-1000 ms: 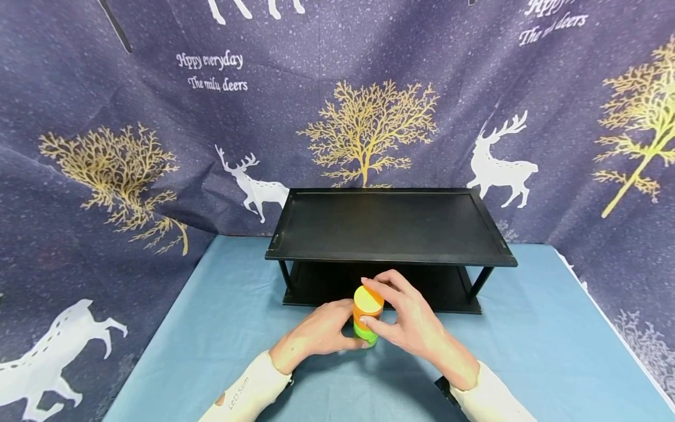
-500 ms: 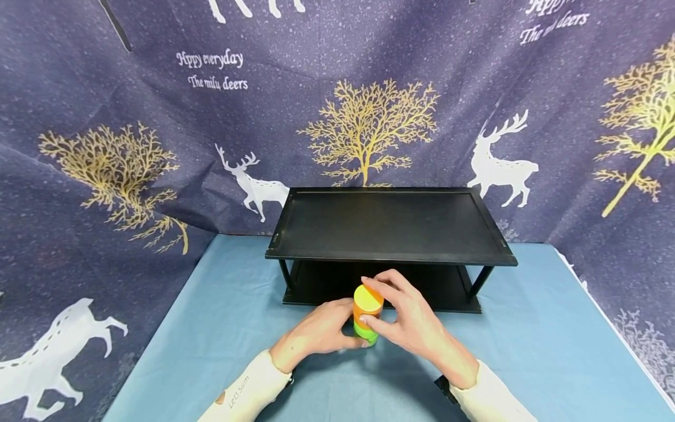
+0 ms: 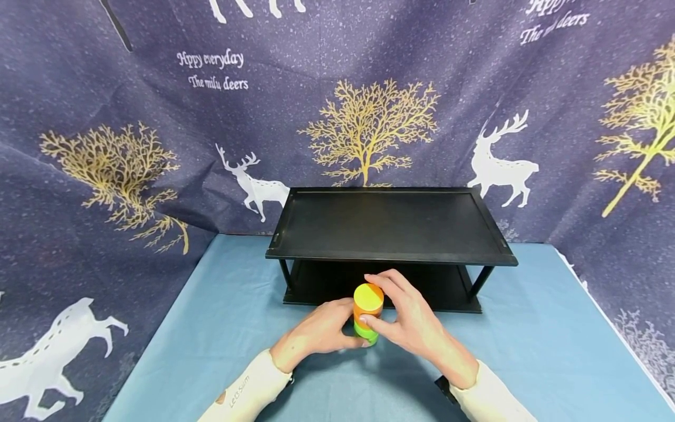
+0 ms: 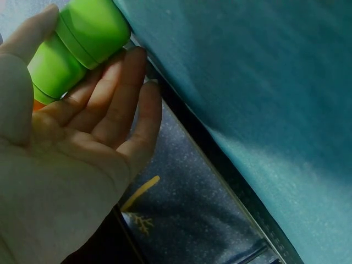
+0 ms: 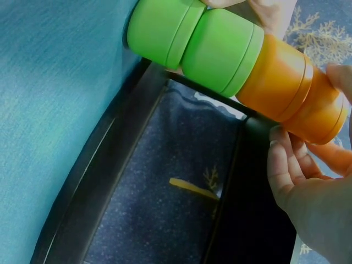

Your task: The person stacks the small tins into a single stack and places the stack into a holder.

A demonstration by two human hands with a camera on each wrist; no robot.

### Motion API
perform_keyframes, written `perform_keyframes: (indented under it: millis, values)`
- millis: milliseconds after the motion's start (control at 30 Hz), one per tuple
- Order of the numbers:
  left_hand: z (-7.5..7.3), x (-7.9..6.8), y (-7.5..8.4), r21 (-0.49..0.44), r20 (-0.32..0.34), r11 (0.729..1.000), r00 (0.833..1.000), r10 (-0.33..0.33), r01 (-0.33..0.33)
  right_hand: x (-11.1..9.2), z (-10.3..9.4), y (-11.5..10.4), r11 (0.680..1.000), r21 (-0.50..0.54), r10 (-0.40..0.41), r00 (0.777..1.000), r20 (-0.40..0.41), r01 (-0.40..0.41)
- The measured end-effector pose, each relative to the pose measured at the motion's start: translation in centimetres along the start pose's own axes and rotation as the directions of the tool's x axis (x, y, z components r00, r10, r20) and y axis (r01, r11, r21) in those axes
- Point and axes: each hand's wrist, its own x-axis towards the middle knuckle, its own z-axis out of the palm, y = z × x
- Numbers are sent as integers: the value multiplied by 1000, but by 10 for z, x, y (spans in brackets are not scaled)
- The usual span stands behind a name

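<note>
A tower of short round tubs stands upright on the blue cloth, just in front of the black shelf. Its lower part is two green tubs (image 5: 223, 52), topped by two orange tubs (image 5: 278, 77); each has a band near its upper end. The uppermost face looks yellow in the head view. Low on the tower, my left hand (image 3: 326, 328) holds the green tubs between thumb and fingers. My right hand (image 3: 406, 316) is around the upper orange tub (image 3: 367, 305), thumb in front and fingertips on its far side, with one finger raised off the top.
Right behind the tower is the two-tier black shelf (image 3: 390, 225), its top board overhanging the hands' far side. Blue cloth (image 3: 211, 328) covers the table. A dark curtain (image 3: 316, 47) printed with deer and trees hangs at the back and sides.
A right-hand finger has lifted slightly off the yellow top face, uncovering more of it. The left hand and the tower have not visibly moved.
</note>
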Motion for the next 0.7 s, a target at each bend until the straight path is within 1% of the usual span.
perform_keyframes:
  millis: [367, 700]
  values:
    - [-1, 0, 1, 6, -1, 1000, 1000, -2, 2, -1, -2, -1, 999, 34, 22, 1000, 5, -22]
    - [-1, 0, 1, 4, 7, 1000, 1000, -11, 11, -4, -1, 2, 1000, 24, 17, 1000, 5, -17]
